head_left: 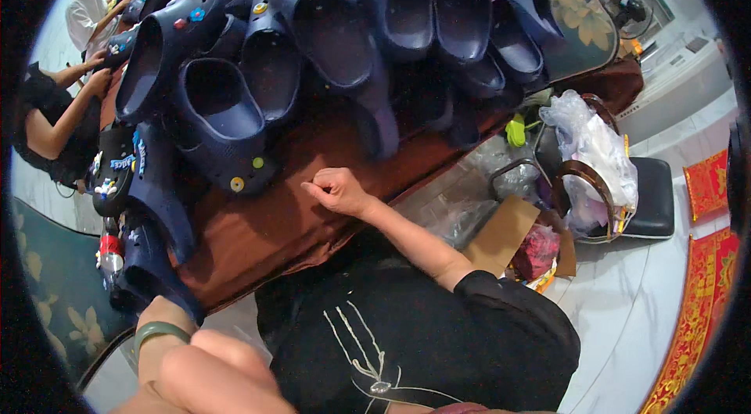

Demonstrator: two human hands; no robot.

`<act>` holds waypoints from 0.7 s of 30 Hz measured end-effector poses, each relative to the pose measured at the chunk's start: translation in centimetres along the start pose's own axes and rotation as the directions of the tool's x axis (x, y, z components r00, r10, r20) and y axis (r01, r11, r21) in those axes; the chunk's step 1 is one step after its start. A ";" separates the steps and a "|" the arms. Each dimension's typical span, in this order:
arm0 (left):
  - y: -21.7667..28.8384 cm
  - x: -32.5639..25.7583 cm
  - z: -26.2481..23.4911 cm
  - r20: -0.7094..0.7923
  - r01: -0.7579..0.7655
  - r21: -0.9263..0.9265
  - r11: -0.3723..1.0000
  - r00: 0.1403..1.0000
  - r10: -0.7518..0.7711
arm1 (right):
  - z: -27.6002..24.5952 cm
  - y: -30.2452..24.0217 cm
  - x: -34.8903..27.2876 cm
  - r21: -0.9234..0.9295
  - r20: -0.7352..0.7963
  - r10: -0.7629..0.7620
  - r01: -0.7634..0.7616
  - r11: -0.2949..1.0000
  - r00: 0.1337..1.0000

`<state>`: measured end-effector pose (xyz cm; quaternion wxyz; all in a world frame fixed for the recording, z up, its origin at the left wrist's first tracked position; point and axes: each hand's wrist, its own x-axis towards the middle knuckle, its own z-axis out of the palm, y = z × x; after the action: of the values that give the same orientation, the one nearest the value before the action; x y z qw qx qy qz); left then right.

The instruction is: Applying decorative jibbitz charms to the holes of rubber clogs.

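My right hand [338,191] hovers over or rests on the brown cloth-covered table [274,218], its fingers curled in and the thumb pressed forward. Anything in that closed hand is too small or hidden to make out. At the lower left, my left hand [166,311], with a green bangle at the wrist, reaches to the near end of a dark blue clog [149,261]; its fingers are hidden. Beside it stands another clog [113,172] with several charms. A clog [223,105] with yellow and green round charms lies closest to my right hand.
Many more dark blue clogs [328,31] are heaped across the table's far side. Two other people work at the left, one in a black sleeve [51,121]. At the right are an open cardboard box [501,238], a chair [653,195] bearing plastic bags, and a fan [626,3].
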<state>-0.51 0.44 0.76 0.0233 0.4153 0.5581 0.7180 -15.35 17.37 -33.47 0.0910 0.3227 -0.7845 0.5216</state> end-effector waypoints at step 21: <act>-1.3 0.7 -2.5 -0.185 0.123 0.915 0.384 0.974 0.128 | 0.6 -0.7 0.5 0.051 0.048 0.018 -0.020 0.998 0.999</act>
<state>-3.07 -0.69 -0.06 -0.2754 0.2750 0.8604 0.3291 -15.19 16.53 -32.99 0.0590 0.3297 -0.7758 0.5347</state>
